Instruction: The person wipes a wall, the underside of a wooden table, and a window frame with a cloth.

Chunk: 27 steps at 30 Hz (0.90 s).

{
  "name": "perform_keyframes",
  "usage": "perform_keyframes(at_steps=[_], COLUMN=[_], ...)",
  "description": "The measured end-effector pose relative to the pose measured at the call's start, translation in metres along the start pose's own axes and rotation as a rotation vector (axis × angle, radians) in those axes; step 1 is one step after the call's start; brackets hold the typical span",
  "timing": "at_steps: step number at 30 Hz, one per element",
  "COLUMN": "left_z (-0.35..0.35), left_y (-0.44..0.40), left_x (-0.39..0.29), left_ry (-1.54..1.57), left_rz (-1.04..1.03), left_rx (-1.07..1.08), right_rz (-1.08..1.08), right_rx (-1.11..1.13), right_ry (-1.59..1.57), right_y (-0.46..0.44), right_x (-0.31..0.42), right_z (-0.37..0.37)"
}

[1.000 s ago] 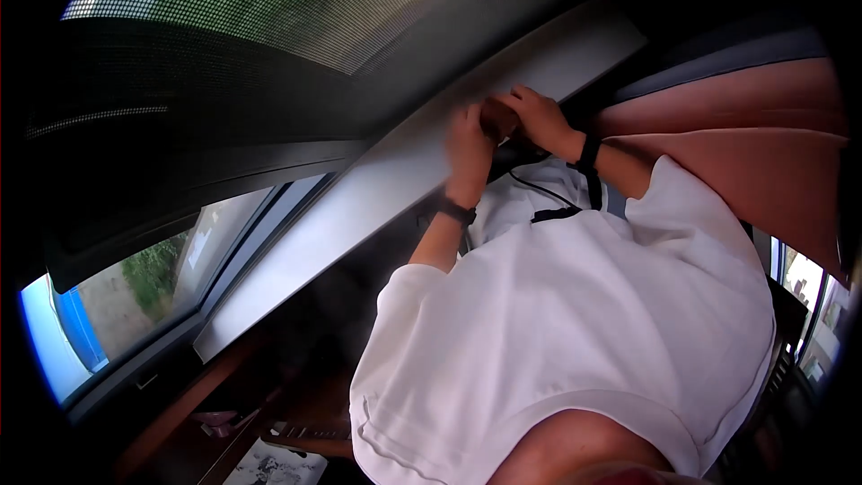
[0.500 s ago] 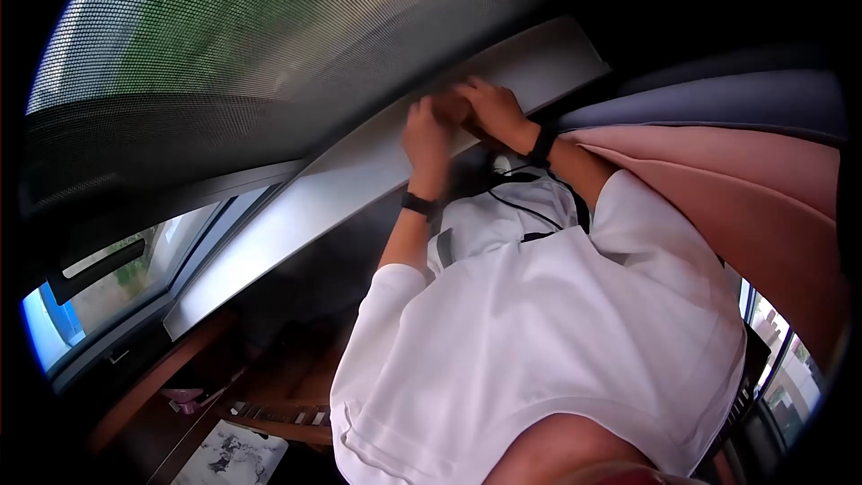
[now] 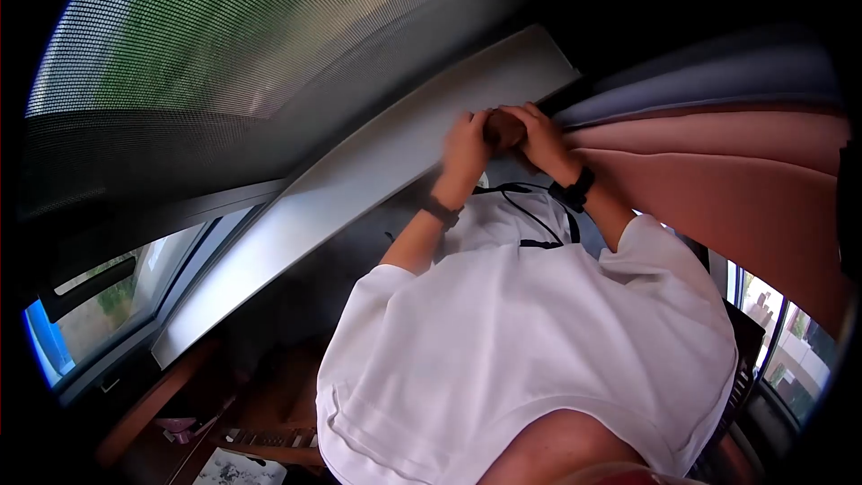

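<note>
Over the inner edge of a pale window sill (image 3: 359, 166), my two hands meet at a small dark reddish-brown bunched piece (image 3: 505, 129), which looks like cloth. My left hand (image 3: 466, 151) closes around its left side, fingers bent. On the other side, my right hand (image 3: 541, 136) has its fingers curled over the top of it. Both wrists carry black bands. The piece's lower part is hidden between the hands, so its full shape does not show.
A mesh window screen (image 3: 242, 45) rises beyond the sill. Pink curtain (image 3: 718, 175) and blue-grey curtain (image 3: 718, 81) hang at the right. An open window pane (image 3: 126, 283) stands at left. A patterned white item (image 3: 238, 467) and a pink object (image 3: 180, 428) lie lower left.
Both hands have shifted right and toward my body, keeping the brown piece between them. The view has moved a little too.
</note>
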<state>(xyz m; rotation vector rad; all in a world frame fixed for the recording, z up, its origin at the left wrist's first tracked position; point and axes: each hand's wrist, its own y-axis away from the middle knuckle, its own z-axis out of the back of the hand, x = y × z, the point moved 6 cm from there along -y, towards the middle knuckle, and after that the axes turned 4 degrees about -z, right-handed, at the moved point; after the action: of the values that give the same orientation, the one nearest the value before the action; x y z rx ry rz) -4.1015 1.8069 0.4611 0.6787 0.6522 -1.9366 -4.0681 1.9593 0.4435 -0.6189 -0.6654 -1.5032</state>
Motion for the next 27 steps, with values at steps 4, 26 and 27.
perform_keyframes(at_steps=[4, 26, 27], left_z=[0.034, 0.052, 0.051], left_y=[-0.042, -0.162, -0.161], left_x=[-0.045, -0.237, -0.235], left_ry=[0.189, 0.360, 0.359], left_rz=[-0.163, -0.698, -0.691], left_rx=[-0.067, -0.557, -0.548], right_rz=[0.103, 0.606, 0.598], right_rx=[-0.318, -0.978, -0.957], right_ry=[0.004, 0.083, 0.101], right_y=[-0.006, -0.024, -0.022], right_x=[0.037, 0.050, 0.053], right_z=[0.065, 0.266, 0.265])
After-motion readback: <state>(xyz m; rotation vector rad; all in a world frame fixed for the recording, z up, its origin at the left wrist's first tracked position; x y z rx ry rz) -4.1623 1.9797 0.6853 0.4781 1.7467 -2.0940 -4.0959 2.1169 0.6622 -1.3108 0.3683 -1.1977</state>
